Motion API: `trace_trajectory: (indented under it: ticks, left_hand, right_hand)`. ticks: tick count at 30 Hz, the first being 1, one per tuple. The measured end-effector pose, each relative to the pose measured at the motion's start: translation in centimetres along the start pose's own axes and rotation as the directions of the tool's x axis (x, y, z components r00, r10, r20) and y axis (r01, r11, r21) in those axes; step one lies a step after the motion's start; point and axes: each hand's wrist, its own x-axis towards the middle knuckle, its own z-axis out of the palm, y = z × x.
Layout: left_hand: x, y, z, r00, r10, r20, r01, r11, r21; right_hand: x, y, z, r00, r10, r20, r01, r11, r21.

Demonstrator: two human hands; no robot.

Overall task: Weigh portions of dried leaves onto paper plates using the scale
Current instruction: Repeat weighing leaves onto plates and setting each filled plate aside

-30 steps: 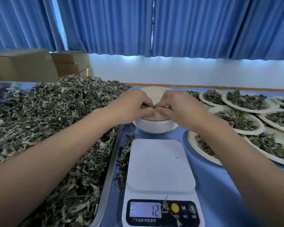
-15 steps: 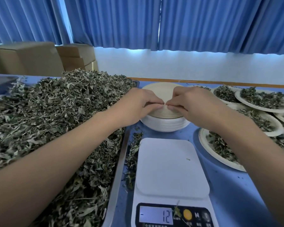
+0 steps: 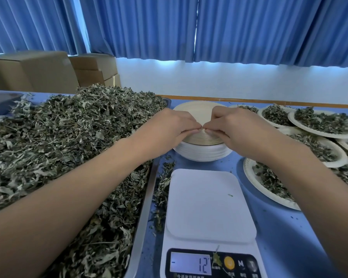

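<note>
Far left, cardboard boxes (image 3: 34, 71) stacked by the wall, behind the table (image 3: 289, 237). A big heap of dried leaves (image 3: 68, 137) fills the metal tray (image 3: 147, 197) on the left side, with a few loose leaves (image 3: 163, 183) spilled between tray and scale. Left hand (image 3: 169, 129) reaches over the heap, fingers curled, its grip pinched on the near rim of the top plate (image 3: 195, 113). That plate sits on a stack of paper plates (image 3: 201, 151), centre, just beyond the scale. Right hand (image 3: 235, 129) mirrors it, grip clamped on the same rim, fingertips of both hands touching. Scale (image 3: 209, 205) is near centre, white platform bare but for one leaf bit, display (image 3: 190, 263) reads 12 with a minus sign, and a leaf scrap (image 3: 217, 259) lies on the button panel. Right of the scale, a filled plate (image 3: 269, 185) partly under the right forearm, with more filled plates (image 3: 319, 125) overlapping far right. Blue curtains (image 3: 229, 27) hang across the back
</note>
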Motion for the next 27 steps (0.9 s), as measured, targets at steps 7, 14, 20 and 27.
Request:
trace_trajectory:
  ticks: [7,14,20,27]
  left_hand:
    - [-0.2,0.1,-0.1,0.997,0.076,0.005,-0.076,0.983,0.169]
    - [-0.3,0.8,-0.4,0.998,0.064,-0.021,-0.058,0.971,0.231]
    - [-0.3,0.8,-0.5,0.999,-0.048,-0.006,0.048,0.987,0.151]
    - [-0.3,0.9,-1.0,0.993,-0.114,0.03,0.109,0.986,0.122]
  right_hand:
    - [0.0,0.0,-0.1,1.0,0.001,-0.006,-0.001,1.0,-0.018]
    - [-0.1,0.1,-0.5,1.0,0.015,-0.025,-0.017,0.998,-0.068]
    - [-0.1,0.3,-0.9,0.998,-0.007,-0.069,0.007,1.0,-0.009]
    - [-0.1,0.3,-0.8,0.994,-0.038,-0.1,0.039,0.999,0.005]
